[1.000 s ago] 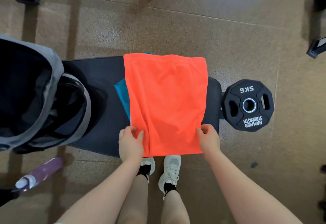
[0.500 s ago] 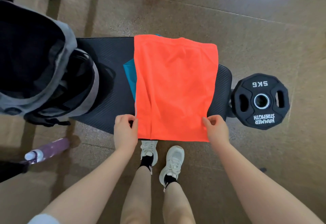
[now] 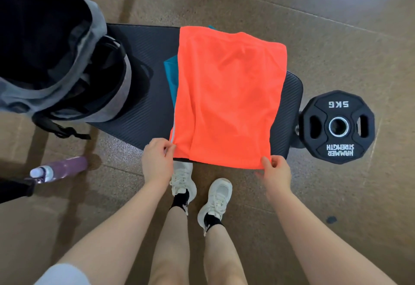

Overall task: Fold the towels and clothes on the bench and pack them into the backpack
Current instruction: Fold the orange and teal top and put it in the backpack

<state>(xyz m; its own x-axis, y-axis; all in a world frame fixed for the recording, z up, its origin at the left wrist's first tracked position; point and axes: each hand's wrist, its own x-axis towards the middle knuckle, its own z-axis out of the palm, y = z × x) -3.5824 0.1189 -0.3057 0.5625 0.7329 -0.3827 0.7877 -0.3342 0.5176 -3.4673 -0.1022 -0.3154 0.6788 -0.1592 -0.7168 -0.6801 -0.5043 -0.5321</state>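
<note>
The speckled brown floor (image 3: 336, 26) fills your whole view, and across the middle of the frame runs the black ribbed bench (image 3: 148, 64), slanting from the upper left toward the centre right. On its left end, in the upper left of the frame, your grey and black backpack (image 3: 67, 60) stands with its mouth gaping wide toward you; its dark inside shows nothing you can make out, and a black strap hangs off its lower edge over the bench side.

Spread over the right half of the bench lies the orange cloth (image 3: 229, 98), flat but with soft wrinkles, its near edge hanging just past the bench edge toward you. A teal cloth (image 3: 171, 75) sits under it, peeking out only along the orange cloth's left side and at its far corner.

Just off the bench's right end, at the centre right of the frame, a black weight plate (image 3: 336, 127) marked 5KG lies flat on the floor.

Your left hand (image 3: 157, 163) pinches the orange cloth's near left corner between thumb and fingers. Your right hand (image 3: 275, 170) pinches the near right corner the same way.

Below the cloth's edge are your white shoes (image 3: 215, 197). At the lower left, a purple bottle (image 3: 60, 169) lies on its side on the floor.
</note>
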